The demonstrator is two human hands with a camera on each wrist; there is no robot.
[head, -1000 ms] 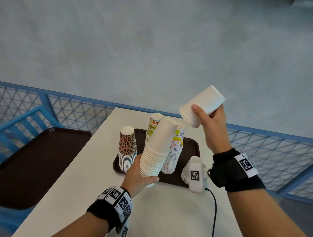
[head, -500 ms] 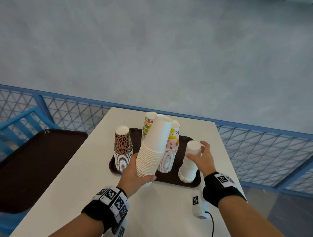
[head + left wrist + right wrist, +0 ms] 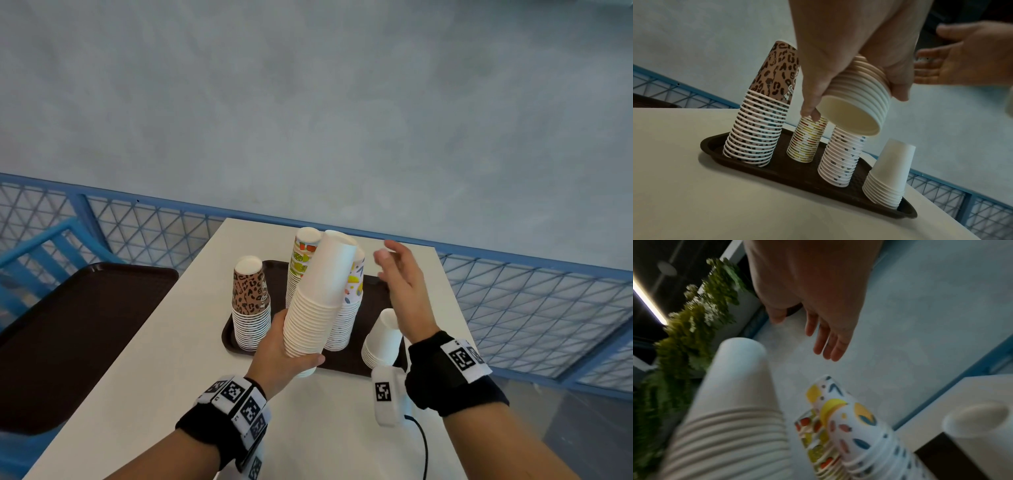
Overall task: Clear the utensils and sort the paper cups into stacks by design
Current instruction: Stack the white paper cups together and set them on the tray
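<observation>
My left hand (image 3: 281,349) (image 3: 849,53) grips the lower end of a tall stack of plain white cups (image 3: 318,298) (image 3: 859,107) (image 3: 729,410), tilted, above the near edge of the brown tray (image 3: 346,365) (image 3: 789,175). On the tray stand a leopard-print stack (image 3: 249,301) (image 3: 764,113), a fruit-print stack (image 3: 299,260) (image 3: 807,141), a yellow-and-blue patterned stack (image 3: 347,318) (image 3: 842,155) (image 3: 851,421) and a short plain white stack (image 3: 383,339) (image 3: 890,172). My right hand (image 3: 399,274) (image 3: 818,316) hovers empty, fingers straight, above the short white stack.
The tray sits on a white table (image 3: 171,377). A second, bare brown tray (image 3: 75,335) lies on a blue chair to the left. A blue mesh railing (image 3: 513,301) runs behind the table. A white tagged device with a black cable (image 3: 385,394) hangs by my right wrist.
My right hand set its white cup on the short white stack, let go, and has risen open towards the tall white stack. The left hand keeps its grip.
</observation>
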